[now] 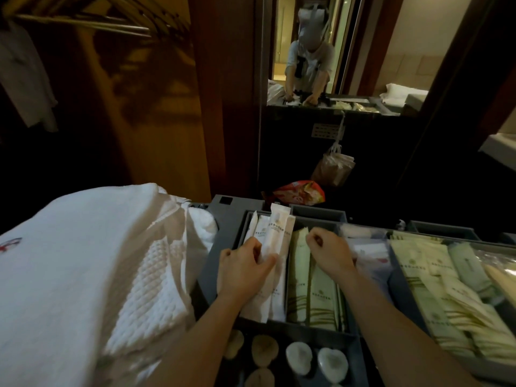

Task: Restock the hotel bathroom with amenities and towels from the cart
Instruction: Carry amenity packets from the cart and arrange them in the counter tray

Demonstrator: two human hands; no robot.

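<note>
Left hand (245,270) clamps its grip on white sachets (276,233); beside it, right hand (328,254) curls above green sachets (318,297), hold unclear.

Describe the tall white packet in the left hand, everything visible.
The white packet is a long, slim sachet, paper-like, with a small emblem and a line of print near its top. It stands nearly upright, its top above the far wall of the grey tray. The left hand pinches its lower part. Beside it lean similar white packets.
</note>
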